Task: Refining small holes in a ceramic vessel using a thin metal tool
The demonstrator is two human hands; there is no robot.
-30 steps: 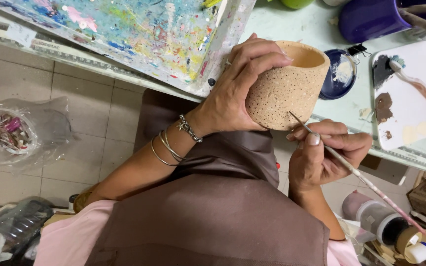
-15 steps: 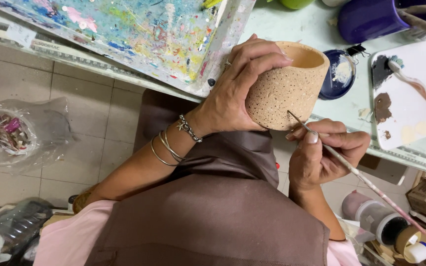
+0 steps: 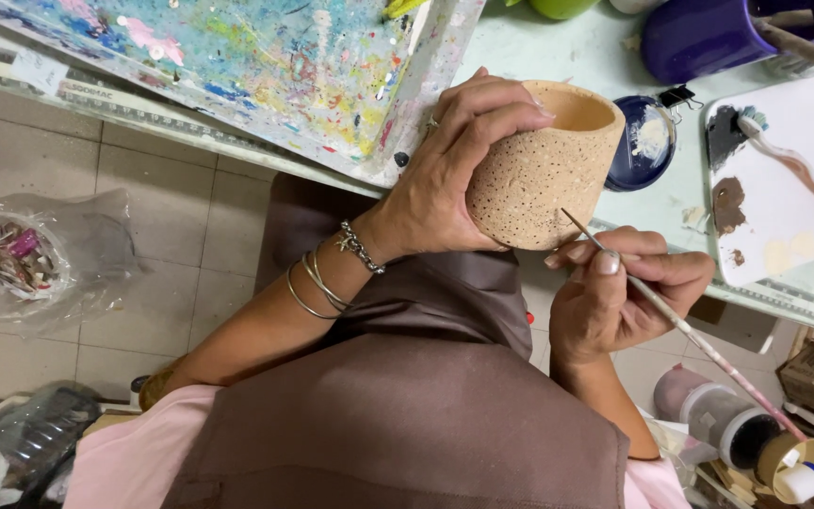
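My left hand (image 3: 445,174) wraps around a tan, speckled clay cup (image 3: 544,174), holding it tilted in the air above my lap, its open mouth facing the table. My right hand (image 3: 614,292) pinches a thin paintbrush (image 3: 690,330) just below the cup. The brush tip rests against the cup's lower side. Bracelets ring my left wrist.
A paint-splattered board (image 3: 237,57) lies on the pale green table (image 3: 577,47). A white palette (image 3: 784,207) with brown paint, a dark blue dish (image 3: 647,146) and a purple cup (image 3: 699,38) stand behind the cup. Paint jars (image 3: 737,429) sit at lower right, a plastic bag (image 3: 30,259) on the tiled floor.
The brush tip has shifted slightly along the cup's lower side. My left hand and the cup have stayed in place.
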